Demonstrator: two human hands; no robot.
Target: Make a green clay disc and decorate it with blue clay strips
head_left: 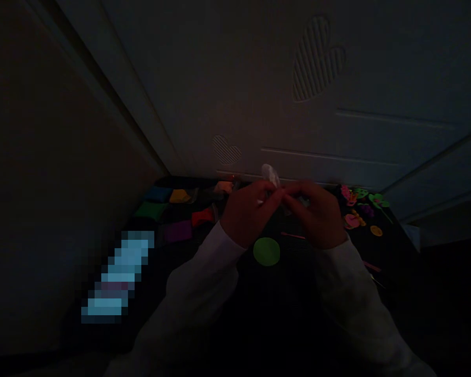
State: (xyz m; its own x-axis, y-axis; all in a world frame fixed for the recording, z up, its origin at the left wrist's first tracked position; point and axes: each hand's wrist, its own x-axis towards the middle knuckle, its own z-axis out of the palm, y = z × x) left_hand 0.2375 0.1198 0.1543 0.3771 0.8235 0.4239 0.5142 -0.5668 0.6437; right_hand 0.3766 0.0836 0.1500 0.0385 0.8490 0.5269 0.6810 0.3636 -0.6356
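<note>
In the head view, in dim light, our left hand (243, 212) is pinching a white piece (270, 174) between thumb and fingers; the piece is jutting up at eleven o'clock from the fingertips, over the dark table (398, 245). Our right hand (318, 215) is resting thumb and finger against the left fingertips; whether it is gripping anything we cannot tell. Reckoning from where the hands are touching, a green disc (266, 251) is lying at six o'clock, and a pink stick (293, 235) between five and six. Packs (179, 231) in several colours are sitting between eight and nine, a pixelated bright patch (120, 275) is glowing at eight, and flowers (379, 200) are lying around three, with a yellow disc (376, 230) toward four. Beyond, a panel (416, 63) is showing a small heart (226, 150) at ten and a large heart (316, 63) just past twelve.
</note>
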